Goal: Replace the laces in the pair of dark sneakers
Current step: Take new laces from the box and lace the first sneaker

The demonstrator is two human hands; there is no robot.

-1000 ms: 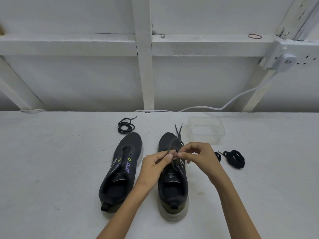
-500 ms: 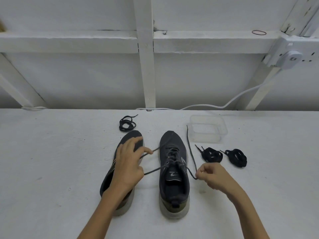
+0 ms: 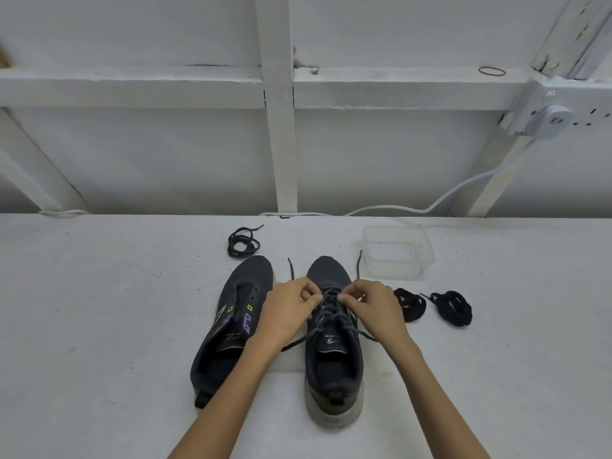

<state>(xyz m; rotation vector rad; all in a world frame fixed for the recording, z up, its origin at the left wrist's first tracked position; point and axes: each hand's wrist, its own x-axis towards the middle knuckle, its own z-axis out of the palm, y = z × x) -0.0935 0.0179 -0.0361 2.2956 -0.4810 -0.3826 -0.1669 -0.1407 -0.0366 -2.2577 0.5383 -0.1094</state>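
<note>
Clear tub (image 3: 397,252) at 1 o'clock, nothing visible inside; two dark sneakers side by side at centre, right shoe (image 3: 332,336) laced, left shoe (image 3: 231,323) unlaced; left hand (image 3: 288,309) and right hand (image 3: 374,308) each pinching the lace (image 3: 326,309) over the right shoe's eyelets; coil (image 3: 242,242) at 11 o'clock, bundles (image 3: 410,304) (image 3: 453,308) at 3 o'clock.

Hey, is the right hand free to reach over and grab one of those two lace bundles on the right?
Probably not yet. The right hand is pinching the lace on the right sneaker, as is the left hand. Otherwise the way looks free: the nearer lace bundle lies uncovered beside that hand.
</note>
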